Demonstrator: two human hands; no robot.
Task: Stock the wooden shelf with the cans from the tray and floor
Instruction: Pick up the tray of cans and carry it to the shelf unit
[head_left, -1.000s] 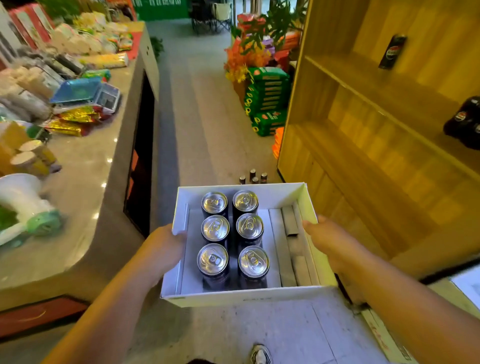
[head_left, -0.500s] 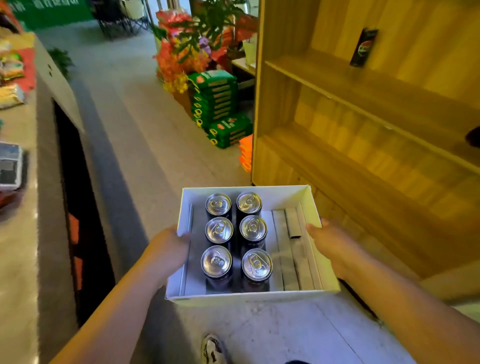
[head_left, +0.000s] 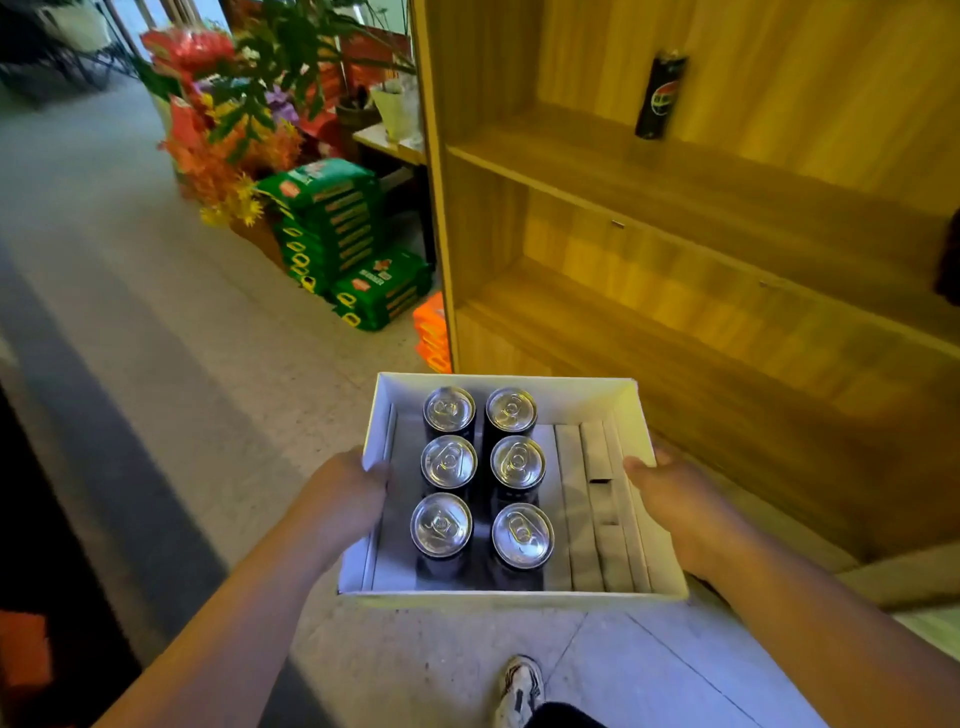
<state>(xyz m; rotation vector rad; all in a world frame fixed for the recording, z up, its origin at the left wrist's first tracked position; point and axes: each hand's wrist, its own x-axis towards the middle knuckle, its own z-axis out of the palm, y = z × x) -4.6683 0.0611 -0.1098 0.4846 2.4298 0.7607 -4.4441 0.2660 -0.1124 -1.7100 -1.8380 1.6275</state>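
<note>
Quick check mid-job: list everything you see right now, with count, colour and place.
cans in tray: six, dark with silver tops, two columns of three, left part of the tray
tray: one, white, carried in front of the shelf
can on shelf: one, black, upright on an upper board
wooden shelf: one, yellow-brown, right
green packs: a stack, green, floor left of the shelf
orange packs: a few, orange, floor at the shelf's corner
flowers: one bunch, orange and yellow, behind the green packs
shoe: one, white, floor below the tray
left hand: grips the tray's left wall
right hand: grips the tray's right wall
</note>
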